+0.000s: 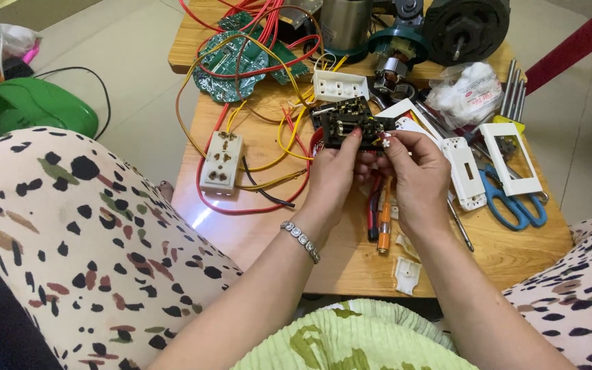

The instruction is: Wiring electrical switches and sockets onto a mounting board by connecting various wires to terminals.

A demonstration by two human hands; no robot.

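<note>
Both hands hold a black socket module [349,123] with brass contacts above a low wooden table [255,226]. My left hand [335,175], with a bracelet on its wrist, grips the module's left side with the thumb on top. My right hand [416,171] pinches its right end. Red and yellow wires [289,147] trail from around the module across the table. A cream socket block [221,163] lies to the left, wired too.
Green circuit boards [231,62], a white socket [339,85], motor parts [464,27] and a metal cylinder [344,24] crowd the far side. White faceplates [508,157], blue scissors [508,202], screwdrivers [384,223] and a plastic bag [466,92] lie right. My patterned knees flank the table.
</note>
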